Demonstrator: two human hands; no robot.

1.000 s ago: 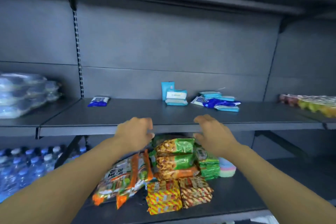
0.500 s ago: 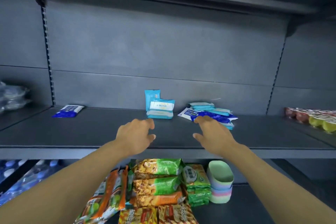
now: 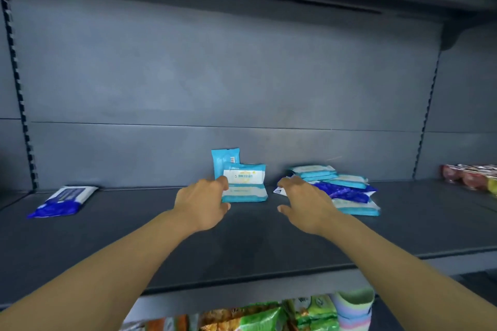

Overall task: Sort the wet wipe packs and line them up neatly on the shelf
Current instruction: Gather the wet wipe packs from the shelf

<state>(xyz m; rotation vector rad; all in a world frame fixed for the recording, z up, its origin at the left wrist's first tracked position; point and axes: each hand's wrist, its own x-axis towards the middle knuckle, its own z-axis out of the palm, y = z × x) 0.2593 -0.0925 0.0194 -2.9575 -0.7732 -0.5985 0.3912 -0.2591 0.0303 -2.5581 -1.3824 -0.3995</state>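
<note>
now that both arms have reached in over the shelf (image 3: pixel 113 244), the left hand (image 3: pixel 201 203) touches the teal packs (image 3: pixel 243 183), fingers loose. the right hand (image 3: pixel 306 203) hangs loose over the messy pile (image 3: pixel 347 191), holding nothing. sorting can start.

This is a shop aisle: dark metal shelving (image 3: pixel 242 244) with slotted uprights (image 3: pixel 20 105) and a plain back panel carries packaged goods, with wet wipe packs (image 3: pixel 246 183) at 12 o'clock, snack bags (image 3: pixel 258 317) on the tier below at 6 o'clock, and fruit cups (image 3: pixel 473 177) at 3 o'clock.
</note>
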